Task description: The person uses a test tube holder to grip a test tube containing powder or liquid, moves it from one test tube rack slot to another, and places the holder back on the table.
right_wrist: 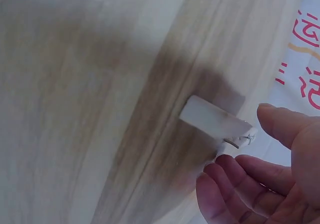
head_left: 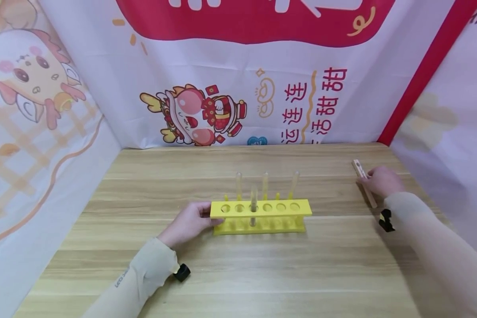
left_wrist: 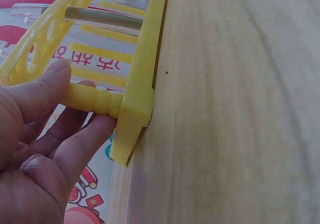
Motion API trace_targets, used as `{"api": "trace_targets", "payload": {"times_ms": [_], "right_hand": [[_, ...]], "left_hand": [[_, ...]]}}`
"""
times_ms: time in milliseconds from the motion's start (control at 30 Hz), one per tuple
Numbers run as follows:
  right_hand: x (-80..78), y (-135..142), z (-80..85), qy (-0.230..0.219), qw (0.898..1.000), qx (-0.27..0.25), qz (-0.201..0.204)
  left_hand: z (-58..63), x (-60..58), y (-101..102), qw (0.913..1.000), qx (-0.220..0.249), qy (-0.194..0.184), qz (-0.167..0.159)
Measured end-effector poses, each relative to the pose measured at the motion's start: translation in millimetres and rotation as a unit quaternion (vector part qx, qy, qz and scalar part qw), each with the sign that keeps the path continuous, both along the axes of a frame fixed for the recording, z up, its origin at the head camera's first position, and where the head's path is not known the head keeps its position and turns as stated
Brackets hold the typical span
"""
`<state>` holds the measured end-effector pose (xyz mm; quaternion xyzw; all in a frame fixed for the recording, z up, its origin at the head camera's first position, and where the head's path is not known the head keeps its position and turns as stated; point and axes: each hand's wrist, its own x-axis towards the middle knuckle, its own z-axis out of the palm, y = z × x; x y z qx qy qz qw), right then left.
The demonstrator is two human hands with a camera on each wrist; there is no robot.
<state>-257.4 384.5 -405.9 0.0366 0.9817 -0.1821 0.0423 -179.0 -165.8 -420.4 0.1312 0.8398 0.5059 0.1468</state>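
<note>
Grip on left (head_left: 190, 222) pinching end post (left_wrist: 100, 101) of yellow tube rack (head_left: 260, 213), middle of desk (head_left: 262, 269); probably light, stiff, good handle there imo. Clear tubes (head_left: 254, 195): likely slick, fragile. Far right, wooden clamp (head_left: 368, 193): probably light too, best grabbed mid-length, right grip (head_left: 383, 182) unclosed over it.

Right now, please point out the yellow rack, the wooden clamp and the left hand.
Yellow rack (head_left: 260, 213): head view, front edge of its top plate.
Wooden clamp (right_wrist: 209, 117): right wrist view, its pale side face.
Left hand (head_left: 187, 224): head view, back of the hand.
</note>
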Motion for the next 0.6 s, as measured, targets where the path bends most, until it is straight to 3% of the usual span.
{"api": "trace_targets", "payload": {"times_ms": [267,600], "right_hand": [[-2.1,-0.7,-6.9,-0.001,1.000,0.006,-0.020],[-6.7,2.5,-8.7,0.033,0.999,0.035,-0.006]], "left_hand": [[-4.0,-0.8,1.3,0.9999,0.000,0.007,-0.008],[-3.2,0.1,-1.9,1.0000,-0.001,0.000,-0.009]]}}
